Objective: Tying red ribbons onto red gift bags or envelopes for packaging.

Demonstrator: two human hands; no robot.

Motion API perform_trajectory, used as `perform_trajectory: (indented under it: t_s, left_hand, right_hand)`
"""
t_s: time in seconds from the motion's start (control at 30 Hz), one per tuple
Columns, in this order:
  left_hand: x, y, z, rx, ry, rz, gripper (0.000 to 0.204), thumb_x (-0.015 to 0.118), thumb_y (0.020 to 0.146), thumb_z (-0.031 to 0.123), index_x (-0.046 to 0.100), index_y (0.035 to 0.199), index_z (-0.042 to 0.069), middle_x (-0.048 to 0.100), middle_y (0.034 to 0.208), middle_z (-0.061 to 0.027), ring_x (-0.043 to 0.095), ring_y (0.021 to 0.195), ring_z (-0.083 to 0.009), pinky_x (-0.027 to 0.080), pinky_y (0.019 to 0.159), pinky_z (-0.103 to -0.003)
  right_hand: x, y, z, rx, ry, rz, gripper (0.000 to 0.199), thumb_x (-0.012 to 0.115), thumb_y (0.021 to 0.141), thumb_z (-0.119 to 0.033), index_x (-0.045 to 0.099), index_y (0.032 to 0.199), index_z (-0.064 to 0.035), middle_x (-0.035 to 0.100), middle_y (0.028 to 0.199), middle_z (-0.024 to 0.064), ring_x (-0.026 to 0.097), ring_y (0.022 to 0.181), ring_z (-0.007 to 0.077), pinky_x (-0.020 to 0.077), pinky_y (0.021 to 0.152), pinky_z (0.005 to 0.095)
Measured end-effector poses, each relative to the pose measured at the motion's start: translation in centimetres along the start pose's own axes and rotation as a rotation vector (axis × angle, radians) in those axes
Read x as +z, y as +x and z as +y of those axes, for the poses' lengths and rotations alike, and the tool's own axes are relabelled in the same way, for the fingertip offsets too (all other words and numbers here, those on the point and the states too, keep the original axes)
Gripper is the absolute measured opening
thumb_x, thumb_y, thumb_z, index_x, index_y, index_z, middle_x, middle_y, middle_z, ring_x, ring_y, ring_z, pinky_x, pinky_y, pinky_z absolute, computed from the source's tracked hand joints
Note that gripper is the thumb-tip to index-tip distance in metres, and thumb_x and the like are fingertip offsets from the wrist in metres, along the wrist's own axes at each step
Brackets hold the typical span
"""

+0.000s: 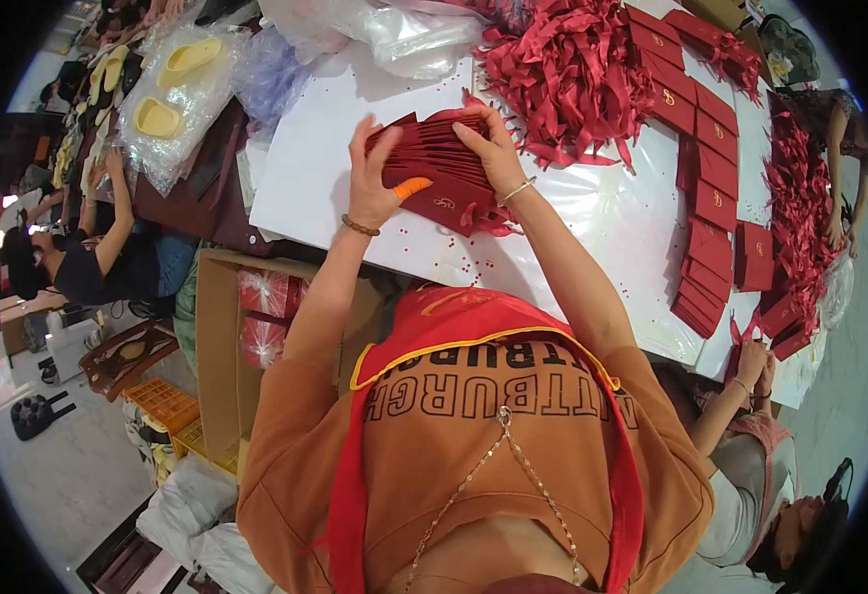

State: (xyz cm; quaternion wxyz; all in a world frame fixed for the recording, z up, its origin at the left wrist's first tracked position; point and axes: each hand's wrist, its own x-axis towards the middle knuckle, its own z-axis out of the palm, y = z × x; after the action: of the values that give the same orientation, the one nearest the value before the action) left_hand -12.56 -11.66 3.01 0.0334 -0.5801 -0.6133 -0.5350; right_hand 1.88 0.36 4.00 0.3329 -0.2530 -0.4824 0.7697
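Note:
Just above the white table, a fanned stack of flat dark red paper packets point(441, 201) is between my hands. A gold emblem marks the front one, and red ribbon hangs from the lower right. My left hand point(375, 178), with an orange finger cot on its thumb, grips the left end, fingers at the top edges. On the right end my right hand point(494, 156) is closed, its fingers partly hidden behind the stack. Tiny red dots lie scattered on the white tabletop point(592, 257) near the packets.
A heap of red ribbons point(568, 74) lies beyond my right hand. Rows of red packets point(709, 198) run along the right. Clear plastic bags point(394, 35) lie at the back. A cardboard box point(221, 346) stands left of me. A co-worker's hands point(751, 366) are at the right edge.

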Motion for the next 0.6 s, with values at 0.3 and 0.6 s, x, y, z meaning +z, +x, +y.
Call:
perform_trajectory:
  t_s: [0.3,0.6]
  left_hand:
    - [-0.4,-0.9,0.3,-0.028,0.066,-0.067,0.052,0.079,0.055,0.018,0.057,0.103,0.015,0.039,0.118,-0.0117,0.044,0.107,-0.0280,0.044,0.087,-0.035]
    - [-1.6,-0.9,0.2,0.012,0.027,-0.189,0.055,0.078,0.056,0.016,0.058,0.107,0.017,0.034,0.122,-0.0134,0.043,0.108,-0.0289,0.043,0.089,-0.035]
  right_hand:
    - [-3.5,-1.6,-1.4,-0.025,-0.299,-0.438,0.081,0.073,0.065,-0.027,0.024,0.127,-0.0062,0.035,0.124,0.0124,0.034,0.116,0.0198,0.0282,0.097,0.0296]
    - [-3.2,-2.7,-0.8,-0.358,-0.926,-0.444,0.124,0.082,0.049,-0.037,0.000,0.135,-0.0038,0.008,0.139,0.0206,0.014,0.129,0.0331,0.0155,0.106,0.0375]
